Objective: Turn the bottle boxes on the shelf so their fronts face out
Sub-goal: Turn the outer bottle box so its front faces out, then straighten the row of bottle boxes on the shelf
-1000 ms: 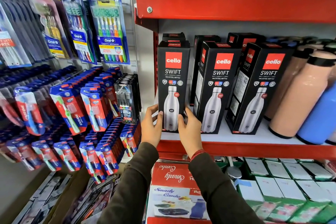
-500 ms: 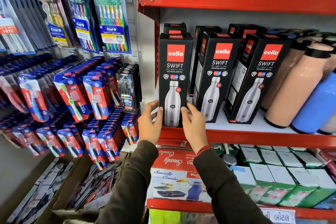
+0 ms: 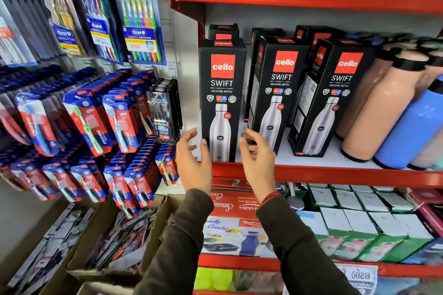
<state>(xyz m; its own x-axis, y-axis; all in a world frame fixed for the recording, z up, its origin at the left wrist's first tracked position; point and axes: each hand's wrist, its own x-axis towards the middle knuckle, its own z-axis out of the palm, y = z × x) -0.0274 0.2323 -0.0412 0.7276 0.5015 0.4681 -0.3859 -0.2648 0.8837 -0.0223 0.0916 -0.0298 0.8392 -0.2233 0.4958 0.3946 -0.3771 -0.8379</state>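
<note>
Three black Cello Swift bottle boxes stand in the front row of the red shelf (image 3: 311, 172). The left box (image 3: 221, 93) faces straight out. The middle box (image 3: 275, 88) and the right box (image 3: 333, 96) are turned a little, each showing a side panel too. More black boxes stand behind them. My left hand (image 3: 193, 163) hovers just left of the left box's base, fingers spread, off the box. My right hand (image 3: 257, 153) is between the left and middle boxes' bases, fingers apart, holding nothing.
Peach bottles (image 3: 381, 108) and a blue bottle (image 3: 414, 127) stand at the shelf's right. Toothbrush packs (image 3: 136, 17) hang on the wall to the left. The shelf below holds combo boxes (image 3: 230, 230) and small white-green cartons (image 3: 359, 223). Cardboard boxes (image 3: 100, 242) sit lower left.
Both hands have let go of the left box and drawn back a little. The box stands alone, front facing out.
</note>
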